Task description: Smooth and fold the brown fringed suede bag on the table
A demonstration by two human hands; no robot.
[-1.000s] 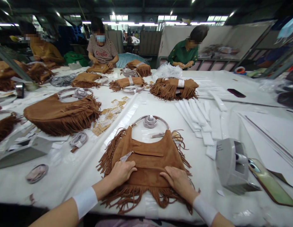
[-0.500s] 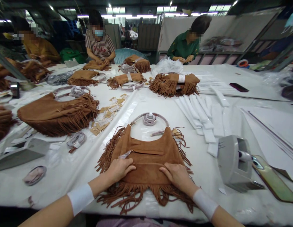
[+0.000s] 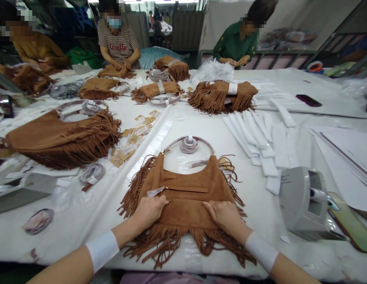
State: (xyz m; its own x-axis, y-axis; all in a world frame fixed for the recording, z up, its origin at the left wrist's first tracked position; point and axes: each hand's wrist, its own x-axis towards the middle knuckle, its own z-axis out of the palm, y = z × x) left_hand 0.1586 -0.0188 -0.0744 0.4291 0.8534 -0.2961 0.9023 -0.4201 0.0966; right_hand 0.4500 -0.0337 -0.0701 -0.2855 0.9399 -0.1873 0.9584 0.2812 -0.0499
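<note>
A brown suede fringed bag (image 3: 186, 193) lies flat on the white table in front of me, its ring handle (image 3: 189, 144) pointing away and its fringe toward me. My left hand (image 3: 149, 211) grips the folded lower edge of the bag on the left, fingers curled round the suede. My right hand (image 3: 226, 217) grips the same fold on the right, thumb on top. Both wrists wear white bands.
A grey tape dispenser (image 3: 304, 203) and a phone (image 3: 349, 221) sit at my right. White strips (image 3: 257, 138) lie beyond it. Another fringed bag (image 3: 59, 138), tags (image 3: 133, 140) and coiled straps (image 3: 91, 173) lie at left. Three people work on bags across the table (image 3: 290, 90).
My hands have kept their hold on the bag's folded lower edge. The view has tipped down a little and the bag sits slightly higher in the picture.
</note>
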